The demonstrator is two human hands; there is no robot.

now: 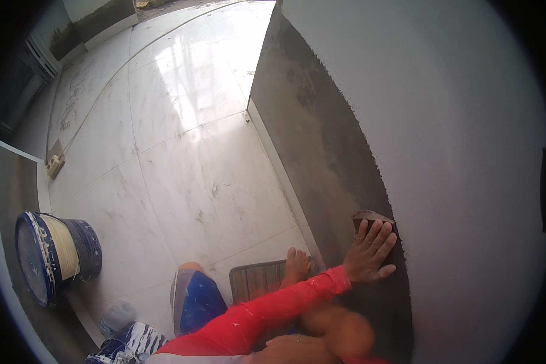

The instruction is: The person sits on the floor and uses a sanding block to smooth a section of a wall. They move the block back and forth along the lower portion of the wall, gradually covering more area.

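My left hand (370, 252), in a red sleeve, lies flat against the dark grey wall band (321, 139). Under its fingers it holds a sheet of sandpaper (373, 215) pressed to the surface, and the sheet's upper edge curls out beyond the fingertips. The thumb sticks out to the right. Low in the picture, what looks like my right hand (297, 350) rests by my bent knee (353, 335); its fingers cannot be made out. The wall above the band is white (455, 151), with a ragged border between the two.
On the left a dark blue bucket (91, 246) lies on its side. A paint-spattered container (133, 341) stands at the lower left. A grey mat (258, 280) lies by my bare foot (296, 267). A cable (121, 70) runs over the pale tiles (182, 176) to a socket block (54, 167).
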